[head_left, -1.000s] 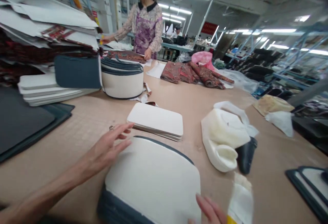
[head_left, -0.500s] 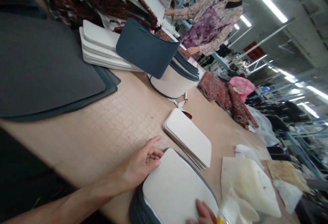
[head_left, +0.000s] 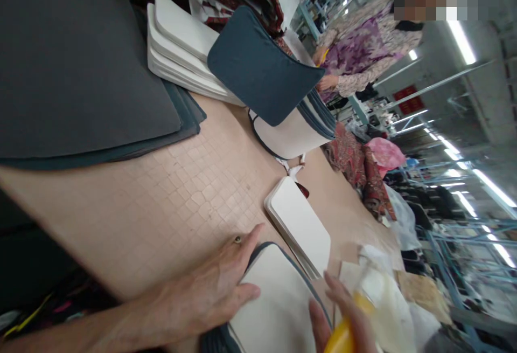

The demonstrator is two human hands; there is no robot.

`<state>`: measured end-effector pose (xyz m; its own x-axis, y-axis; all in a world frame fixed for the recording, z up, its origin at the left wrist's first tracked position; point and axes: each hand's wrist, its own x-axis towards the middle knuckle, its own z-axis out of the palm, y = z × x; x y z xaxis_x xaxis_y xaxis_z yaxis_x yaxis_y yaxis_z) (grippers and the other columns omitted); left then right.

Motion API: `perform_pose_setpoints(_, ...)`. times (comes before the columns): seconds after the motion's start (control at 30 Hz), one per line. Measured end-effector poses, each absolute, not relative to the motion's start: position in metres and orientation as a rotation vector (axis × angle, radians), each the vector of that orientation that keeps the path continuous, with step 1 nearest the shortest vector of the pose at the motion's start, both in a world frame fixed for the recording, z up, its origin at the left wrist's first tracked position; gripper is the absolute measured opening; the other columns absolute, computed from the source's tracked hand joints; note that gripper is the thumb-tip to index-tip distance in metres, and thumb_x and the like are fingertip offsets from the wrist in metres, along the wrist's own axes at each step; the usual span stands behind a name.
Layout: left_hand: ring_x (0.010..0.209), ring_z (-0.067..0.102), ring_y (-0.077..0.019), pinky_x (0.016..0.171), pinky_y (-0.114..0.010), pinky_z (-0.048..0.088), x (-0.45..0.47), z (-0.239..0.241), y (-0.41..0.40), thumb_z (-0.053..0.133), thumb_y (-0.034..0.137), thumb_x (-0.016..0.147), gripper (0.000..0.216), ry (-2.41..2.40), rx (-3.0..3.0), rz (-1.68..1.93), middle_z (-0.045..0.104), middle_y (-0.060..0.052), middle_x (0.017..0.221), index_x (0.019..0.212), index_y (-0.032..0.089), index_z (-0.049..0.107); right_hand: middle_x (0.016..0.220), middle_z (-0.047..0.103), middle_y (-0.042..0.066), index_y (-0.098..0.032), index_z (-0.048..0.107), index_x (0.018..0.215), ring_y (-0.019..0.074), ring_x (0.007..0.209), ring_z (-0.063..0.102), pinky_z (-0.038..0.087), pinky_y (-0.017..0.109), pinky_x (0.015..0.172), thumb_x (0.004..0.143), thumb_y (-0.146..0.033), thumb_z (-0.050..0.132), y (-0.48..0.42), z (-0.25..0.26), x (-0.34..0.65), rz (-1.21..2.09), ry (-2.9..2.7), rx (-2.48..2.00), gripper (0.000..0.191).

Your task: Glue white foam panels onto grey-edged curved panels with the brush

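A rounded white panel (head_left: 278, 299) lies on a dark blue-grey fabric layer at the bottom, with more dark layers stacked underneath. My left hand (head_left: 222, 277) is open along its left edge, thumb over the white surface and fingers stretched past the dark rim. At the panel's right side, my right hand (head_left: 343, 310) is closed around a yellow-handled tool (head_left: 343, 337). Motion blurs this hand, and the tool's exact kind is unclear. Just beyond sits a small stack of white panels (head_left: 301, 221).
Large dark sheets (head_left: 81, 73) cover the table's left. Behind are stacked white boards (head_left: 186, 35) and a dark curved panel (head_left: 262, 67) on a pile. Patterned fabric rolls (head_left: 359, 164) and pale scraps (head_left: 375, 293) lie right. A co-worker (head_left: 363, 51) stands across the table.
My left hand has turned, its back now upward and fingers stretched along the panel's edge. My right hand has risen into view with the yellow-handled tool. The camera view has shifted.
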<state>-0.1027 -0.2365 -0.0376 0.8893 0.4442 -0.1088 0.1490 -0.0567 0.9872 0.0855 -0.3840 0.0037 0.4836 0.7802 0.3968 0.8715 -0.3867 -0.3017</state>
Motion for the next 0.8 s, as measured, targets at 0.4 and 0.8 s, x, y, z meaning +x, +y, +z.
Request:
perform_pose_setpoints(0.4, 0.099, 0.050, -0.0194, 0.090, -0.035, 0.041, -0.087, -0.048, -0.240, 0.060, 0.018, 0.070, 0.076, 0.523, 1.203, 0.304, 0.053, -0.002, 0.113, 0.137, 0.030, 0.025, 0.089, 0.066, 0.007, -0.018, 0.060, 0.091, 0.0218, 0.082, 0.063, 0.048, 0.033, 0.077, 0.074, -0.036, 0.065, -0.359, -0.001, 0.068, -0.115, -1.252, -2.185, 0.026)
perform_pose_setpoints(0.8, 0.072, 0.052, -0.0100, 0.063, -0.019, 0.040, -0.083, -0.039, -0.225, 0.072, 0.018, 0.050, 0.052, 0.189, 0.576, 0.010, 0.057, 0.003, 0.082, 0.100, 0.017, 0.057, 0.081, 0.065, 0.001, -0.020, 0.056, 0.086, 0.0175, 0.081, 0.063, 0.045, 0.035, 0.085, 0.073, -0.019, 0.065, -0.364, 0.006, 0.069, 0.109, -1.124, -2.029, 0.015)
